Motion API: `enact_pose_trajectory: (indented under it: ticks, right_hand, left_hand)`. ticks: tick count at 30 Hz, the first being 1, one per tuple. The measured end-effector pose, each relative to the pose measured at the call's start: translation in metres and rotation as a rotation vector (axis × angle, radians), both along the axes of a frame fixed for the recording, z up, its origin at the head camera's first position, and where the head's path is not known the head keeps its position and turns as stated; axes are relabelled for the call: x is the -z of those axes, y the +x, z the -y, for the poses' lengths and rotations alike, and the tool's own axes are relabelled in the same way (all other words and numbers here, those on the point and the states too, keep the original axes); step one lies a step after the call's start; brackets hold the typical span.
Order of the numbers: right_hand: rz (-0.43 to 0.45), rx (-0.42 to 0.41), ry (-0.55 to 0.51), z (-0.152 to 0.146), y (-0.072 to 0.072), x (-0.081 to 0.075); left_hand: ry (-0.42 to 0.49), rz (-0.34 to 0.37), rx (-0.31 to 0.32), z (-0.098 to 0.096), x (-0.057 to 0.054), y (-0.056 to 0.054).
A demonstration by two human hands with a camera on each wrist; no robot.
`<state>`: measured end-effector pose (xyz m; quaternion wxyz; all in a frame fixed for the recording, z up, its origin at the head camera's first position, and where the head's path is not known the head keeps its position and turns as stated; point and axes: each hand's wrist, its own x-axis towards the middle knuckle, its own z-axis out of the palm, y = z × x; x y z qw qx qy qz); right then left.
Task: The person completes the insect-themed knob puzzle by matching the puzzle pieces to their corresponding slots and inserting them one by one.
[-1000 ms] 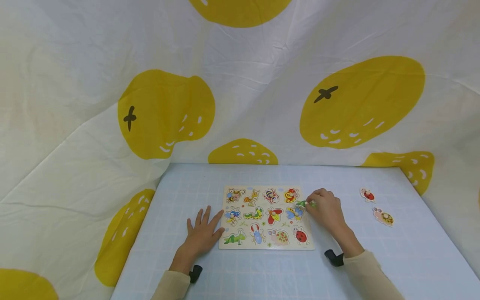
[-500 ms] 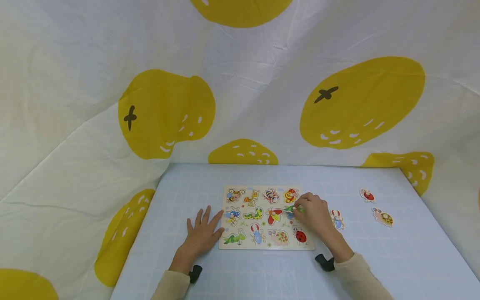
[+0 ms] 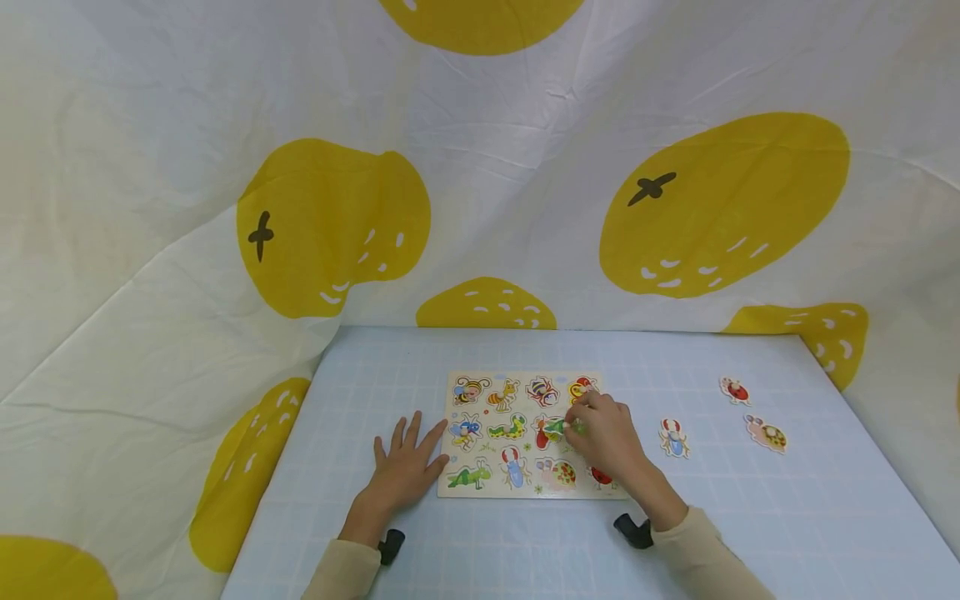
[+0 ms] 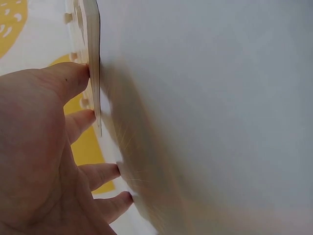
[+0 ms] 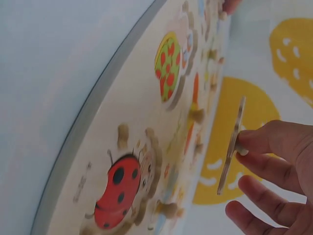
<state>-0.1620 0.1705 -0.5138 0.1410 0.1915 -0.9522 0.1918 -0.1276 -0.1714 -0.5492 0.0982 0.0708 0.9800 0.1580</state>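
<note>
A wooden insect peg puzzle board lies on the table. My right hand pinches a green grasshopper piece over the board's middle row. In the right wrist view the piece shows edge-on, its small knob between thumb and finger, raised off the board. My left hand lies spread at the board's left side; its thumb and index finger touch the edge. A printed grasshopper recess is at lower left, followed by stag beetle, snail and ladybug recesses. Knobbed pieces fill the upper rows.
Right of the board lie a stag beetle piece, a ladybug piece and a snail piece. Behind the table hangs a white curtain with yellow fruit shapes. A pale checked cloth covers the table.
My right hand has carried the grasshopper piece leftward from the board's right edge to over its middle row, uncovering the stag beetle piece. My left hand stays still.
</note>
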Motion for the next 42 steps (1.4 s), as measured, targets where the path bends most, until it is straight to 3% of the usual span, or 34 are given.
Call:
enact_pose_trajectory:
  ticks: [33, 42]
  right_hand:
    - [0.064, -0.182, -0.042, 0.071, 0.016, -0.003]
    - [0.082, -0.224, -0.001, 0.088, 0.019, 0.001]
  left_hand:
    - [0.015, 0.011, -0.002, 0.0, 0.001, 0.0]
    - [0.015, 0.005, -0.004, 0.001, 0.003, -0.001]
